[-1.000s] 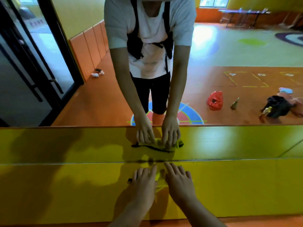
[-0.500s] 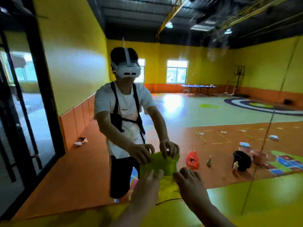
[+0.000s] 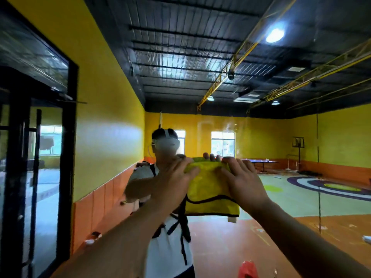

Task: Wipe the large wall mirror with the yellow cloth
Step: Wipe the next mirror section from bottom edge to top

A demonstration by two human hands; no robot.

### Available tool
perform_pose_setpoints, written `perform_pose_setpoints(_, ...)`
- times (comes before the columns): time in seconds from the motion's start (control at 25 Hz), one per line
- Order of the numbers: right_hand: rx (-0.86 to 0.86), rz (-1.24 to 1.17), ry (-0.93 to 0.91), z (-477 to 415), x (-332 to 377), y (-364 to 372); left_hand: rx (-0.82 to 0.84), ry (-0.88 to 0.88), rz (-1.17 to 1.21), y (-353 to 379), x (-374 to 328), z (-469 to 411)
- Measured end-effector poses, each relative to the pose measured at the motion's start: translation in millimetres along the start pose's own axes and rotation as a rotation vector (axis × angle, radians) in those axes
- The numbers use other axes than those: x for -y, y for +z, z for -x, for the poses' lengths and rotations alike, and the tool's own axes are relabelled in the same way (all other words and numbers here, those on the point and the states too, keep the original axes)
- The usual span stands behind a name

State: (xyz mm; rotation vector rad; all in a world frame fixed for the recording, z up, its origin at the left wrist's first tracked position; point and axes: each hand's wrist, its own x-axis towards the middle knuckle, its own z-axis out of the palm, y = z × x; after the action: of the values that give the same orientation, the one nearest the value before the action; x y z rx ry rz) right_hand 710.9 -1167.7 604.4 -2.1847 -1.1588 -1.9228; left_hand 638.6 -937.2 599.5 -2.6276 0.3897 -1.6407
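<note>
The large wall mirror [image 3: 220, 77] fills the view and reflects me and the hall behind. A yellow cloth [image 3: 208, 189] with a dark trim line lies flat against the glass at about head height. My left hand [image 3: 172, 183] presses on its upper left part with fingers spread. Spread the same way, my right hand [image 3: 243, 181] presses on its upper right part. The cloth's lower edge hangs free with a small white tag at the right corner. The reflected fingertips show just above the cloth's top edge.
A black-framed glass door [image 3: 66, 157] stands at the left. A vertical seam [image 3: 318, 157] runs down the mirror at the right. The reflection shows an orange floor with a red bag [image 3: 248, 269], yellow walls and a dark ceiling.
Both hands have slid the cloth from the yellow padding below the mirror up the glass to head height. My view has tilted up from the floor to the ceiling.
</note>
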Motion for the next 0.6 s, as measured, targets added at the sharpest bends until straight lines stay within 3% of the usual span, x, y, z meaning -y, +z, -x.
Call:
perform_pose_setpoints(0.08,-0.072,0.002,-0.003,-30.5,-31.7,-2.2,-0.081,0.092,-0.022,-7.9,-5.7,-43.0)
perform_pose_setpoints(0.16,-0.128,0.015,-0.010,-61.6,-65.6,-1.5,-0.116,-0.036,0.032,-20.6,-16.0,-88.5)
perform_pose_setpoints(0.28,-0.176,0.057,0.034,-119.9,-112.2,-4.2,-0.160,-0.080,-0.126,-32.2,-19.7,-155.7)
perform_pose_setpoints(0.4,-0.223,0.090,0.082,-179.2,-139.3,-12.2,-0.252,0.005,-0.292,-52.8,-16.4,-215.3)
perform_pose_setpoints(0.52,-0.159,0.130,0.142,-217.0,-150.8,-10.9,-0.165,-0.076,-0.412,-58.3,-13.4,-257.5)
perform_pose_setpoints(0.6,-0.102,0.138,0.201,-223.4,-145.1,-1.1,-0.221,-0.103,-0.475,-52.5,-14.5,-265.4)
